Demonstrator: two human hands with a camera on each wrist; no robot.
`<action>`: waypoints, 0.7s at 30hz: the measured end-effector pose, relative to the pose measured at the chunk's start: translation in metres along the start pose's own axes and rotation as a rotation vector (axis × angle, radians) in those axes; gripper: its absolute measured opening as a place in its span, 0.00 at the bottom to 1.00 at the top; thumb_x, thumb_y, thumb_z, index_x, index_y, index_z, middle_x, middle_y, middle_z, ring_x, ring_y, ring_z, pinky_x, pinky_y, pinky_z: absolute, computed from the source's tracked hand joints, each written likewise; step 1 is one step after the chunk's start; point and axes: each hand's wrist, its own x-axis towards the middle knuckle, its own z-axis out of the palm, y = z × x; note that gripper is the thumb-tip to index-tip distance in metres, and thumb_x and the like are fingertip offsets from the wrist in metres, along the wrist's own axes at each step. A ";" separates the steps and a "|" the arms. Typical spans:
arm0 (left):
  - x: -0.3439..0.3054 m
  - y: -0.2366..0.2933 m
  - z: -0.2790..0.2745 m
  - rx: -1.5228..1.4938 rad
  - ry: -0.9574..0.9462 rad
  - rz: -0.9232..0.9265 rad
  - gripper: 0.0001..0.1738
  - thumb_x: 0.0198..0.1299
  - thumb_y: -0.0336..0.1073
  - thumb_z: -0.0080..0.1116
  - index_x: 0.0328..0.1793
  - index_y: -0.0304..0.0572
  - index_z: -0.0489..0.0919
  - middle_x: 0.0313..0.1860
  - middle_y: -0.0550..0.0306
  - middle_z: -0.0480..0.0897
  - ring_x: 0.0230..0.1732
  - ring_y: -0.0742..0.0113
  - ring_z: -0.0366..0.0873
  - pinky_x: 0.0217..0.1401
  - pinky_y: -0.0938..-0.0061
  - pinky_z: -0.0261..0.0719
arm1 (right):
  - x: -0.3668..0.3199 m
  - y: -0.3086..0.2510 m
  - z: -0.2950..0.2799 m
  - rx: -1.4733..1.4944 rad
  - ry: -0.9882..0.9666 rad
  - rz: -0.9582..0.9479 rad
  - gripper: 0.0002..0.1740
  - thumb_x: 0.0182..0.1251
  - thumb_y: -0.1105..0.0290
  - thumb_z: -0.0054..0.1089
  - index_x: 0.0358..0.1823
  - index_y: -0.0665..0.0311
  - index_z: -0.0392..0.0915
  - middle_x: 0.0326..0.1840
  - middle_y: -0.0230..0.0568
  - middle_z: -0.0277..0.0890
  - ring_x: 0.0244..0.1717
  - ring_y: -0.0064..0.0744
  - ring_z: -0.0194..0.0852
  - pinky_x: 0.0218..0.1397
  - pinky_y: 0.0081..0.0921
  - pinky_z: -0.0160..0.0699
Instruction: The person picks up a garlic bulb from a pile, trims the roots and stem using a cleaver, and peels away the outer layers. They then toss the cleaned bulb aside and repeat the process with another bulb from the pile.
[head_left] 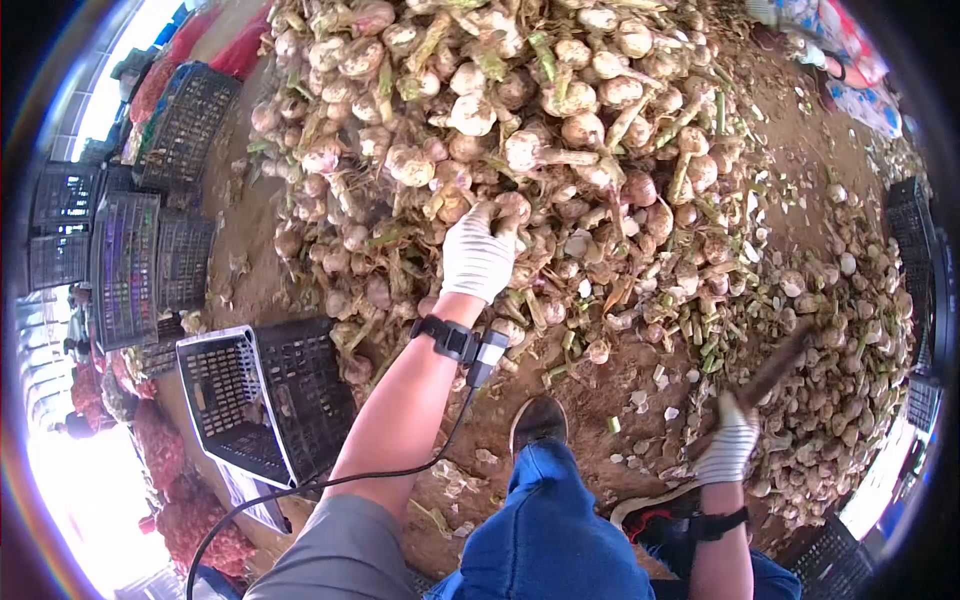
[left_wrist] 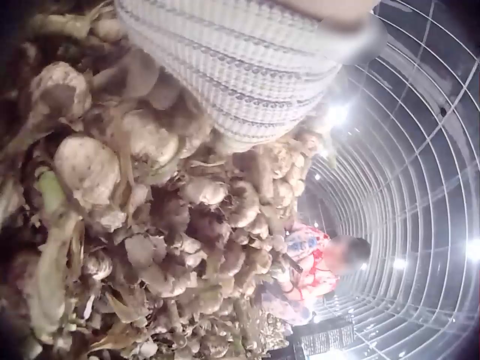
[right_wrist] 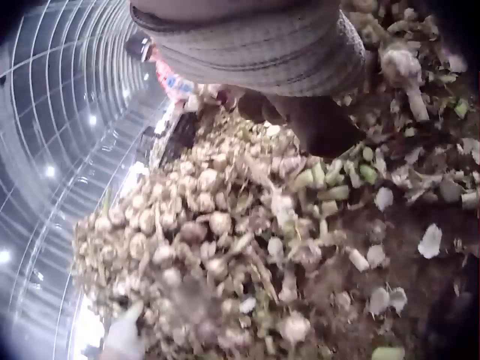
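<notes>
In a striped white glove, my left hand (head_left: pixel 479 258) reaches into the large heap of garlic (head_left: pixel 590 100), its curled fingers and thumb at a reddish bulb (head_left: pixel 514 208). Only the glove back (left_wrist: pixel 232 67) shows in the left wrist view, above bulbs with dry stems (left_wrist: pixel 88 171); the fingertips are hidden. Low on the right of the head view, my right hand (head_left: pixel 728 450) grips a long dark tool (head_left: pixel 780 367), blurred, pointing up and right. The right wrist view shows the glove (right_wrist: pixel 255 52) and a dark part of the tool (right_wrist: pixel 322 129) beneath it.
An open black crate (head_left: pixel 245 405) lies tilted left of my left arm, with stacked crates (head_left: pixel 125 260) beyond. A smaller garlic pile (head_left: pixel 840 370) lies right, trimmings (head_left: pixel 640 410) on the soil. Another person (head_left: pixel 850 60) is at upper right. My shoe (head_left: pixel 538 420) stands near the heap.
</notes>
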 end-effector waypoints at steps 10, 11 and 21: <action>-0.023 -0.026 0.008 -0.552 0.137 0.006 0.10 0.61 0.31 0.61 0.47 0.38 0.78 0.31 0.59 0.83 0.31 0.75 0.78 0.34 0.79 0.76 | -0.048 0.006 0.040 0.048 -0.245 -0.085 0.15 0.60 0.74 0.63 0.50 0.66 0.78 0.37 0.30 0.78 0.38 0.20 0.72 0.45 0.19 0.71; -0.035 -0.011 -0.003 -0.789 0.101 -0.156 0.10 0.60 0.32 0.62 0.48 0.41 0.79 0.33 0.61 0.84 0.32 0.75 0.78 0.36 0.79 0.76 | -0.049 0.001 0.043 0.062 -0.296 -0.094 0.16 0.61 0.72 0.62 0.50 0.66 0.78 0.36 0.30 0.78 0.36 0.21 0.72 0.44 0.19 0.71; -0.145 0.087 -0.014 -0.678 -0.803 0.251 0.46 0.53 0.38 0.69 0.75 0.45 0.54 0.61 0.49 0.75 0.60 0.58 0.74 0.64 0.67 0.73 | -0.112 -0.057 0.099 0.110 -0.667 -0.209 0.24 0.61 0.62 0.67 0.53 0.71 0.76 0.48 0.40 0.80 0.48 0.28 0.78 0.54 0.25 0.76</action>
